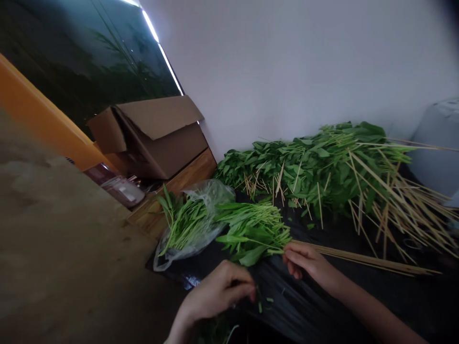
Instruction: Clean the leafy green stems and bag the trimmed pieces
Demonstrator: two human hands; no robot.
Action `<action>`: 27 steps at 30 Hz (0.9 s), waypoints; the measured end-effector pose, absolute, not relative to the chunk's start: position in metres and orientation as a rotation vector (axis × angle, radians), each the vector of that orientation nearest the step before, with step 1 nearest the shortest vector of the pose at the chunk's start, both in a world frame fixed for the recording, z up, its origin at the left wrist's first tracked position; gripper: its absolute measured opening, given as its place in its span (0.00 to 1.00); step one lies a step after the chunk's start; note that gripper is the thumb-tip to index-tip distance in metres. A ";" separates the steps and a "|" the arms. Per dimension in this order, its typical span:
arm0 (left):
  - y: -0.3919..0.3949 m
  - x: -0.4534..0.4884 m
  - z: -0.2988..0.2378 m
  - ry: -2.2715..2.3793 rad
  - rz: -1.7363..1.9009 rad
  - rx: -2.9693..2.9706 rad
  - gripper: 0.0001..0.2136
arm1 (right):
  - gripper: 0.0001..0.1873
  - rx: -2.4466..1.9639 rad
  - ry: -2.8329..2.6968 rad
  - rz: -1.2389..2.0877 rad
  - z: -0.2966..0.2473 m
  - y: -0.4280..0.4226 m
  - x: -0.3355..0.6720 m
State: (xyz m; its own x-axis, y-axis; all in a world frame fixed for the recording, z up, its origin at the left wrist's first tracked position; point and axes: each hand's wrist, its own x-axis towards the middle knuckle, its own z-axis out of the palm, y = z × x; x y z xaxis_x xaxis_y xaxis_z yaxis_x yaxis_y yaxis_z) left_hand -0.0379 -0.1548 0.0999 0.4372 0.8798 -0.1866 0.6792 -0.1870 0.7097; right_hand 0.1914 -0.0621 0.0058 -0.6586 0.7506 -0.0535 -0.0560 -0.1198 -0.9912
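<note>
My right hand [308, 265] is closed around a bundle of thin bamboo skewers [362, 258] threaded with green leafy stems [253, 231], gripping where the leaves meet the sticks. My left hand [218, 291] is curled just left of it over the black plastic sheet [297, 306], fingers pinched together on a small green bit I cannot make out. Small green scraps lie beside its fingertips.
A clear plastic bag of green stems [190, 222] lies to the left. A large pile of skewered greens [322, 167] rests against the white wall. An open cardboard box [154, 136] sits at the back left, and a small plastic container [120, 188] stands near it.
</note>
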 end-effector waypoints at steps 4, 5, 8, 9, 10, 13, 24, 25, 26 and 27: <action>-0.185 -0.080 0.103 1.493 0.189 1.863 0.07 | 0.24 -0.778 -1.655 1.782 0.006 -0.062 0.194; -0.189 -0.088 0.103 1.599 0.196 1.865 0.07 | 0.24 -0.786 -1.675 1.786 0.007 -0.063 0.194; -0.189 -0.099 0.110 1.967 0.294 1.846 0.11 | 0.24 -0.823 -1.724 1.797 0.009 -0.067 0.192; -0.186 -0.098 0.115 2.063 0.357 1.839 0.12 | 0.24 -0.833 -1.739 1.791 0.009 -0.068 0.191; -0.182 -0.095 0.120 2.130 0.454 1.843 0.12 | 0.24 -0.843 -1.751 1.780 0.010 -0.069 0.190; -0.173 -0.075 0.135 2.170 0.923 1.884 0.11 | 0.23 -0.886 -1.741 1.726 0.009 -0.070 0.190; -0.169 -0.033 0.128 2.129 1.754 1.987 0.07 | 0.20 -0.943 -1.627 1.514 0.005 -0.066 0.189; -0.165 -0.028 0.123 2.061 1.667 2.145 0.07 | 0.20 -0.947 -1.620 1.505 0.005 -0.066 0.189; -0.159 -0.021 0.117 1.985 1.543 2.304 0.08 | 0.19 -0.948 -1.618 1.500 0.005 -0.067 0.188; -0.154 -0.015 0.110 1.907 1.400 2.445 0.10 | 0.19 -0.942 -1.627 1.501 0.004 -0.068 0.187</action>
State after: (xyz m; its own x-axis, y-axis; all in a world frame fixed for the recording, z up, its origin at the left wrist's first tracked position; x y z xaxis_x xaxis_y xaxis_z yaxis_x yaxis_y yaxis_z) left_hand -0.0149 -0.1537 0.1095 0.0491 0.6861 0.7258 0.8981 -0.3482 0.2685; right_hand 0.1872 -0.0677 0.0044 -0.4738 0.8802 0.0289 0.0420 0.0554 -0.9976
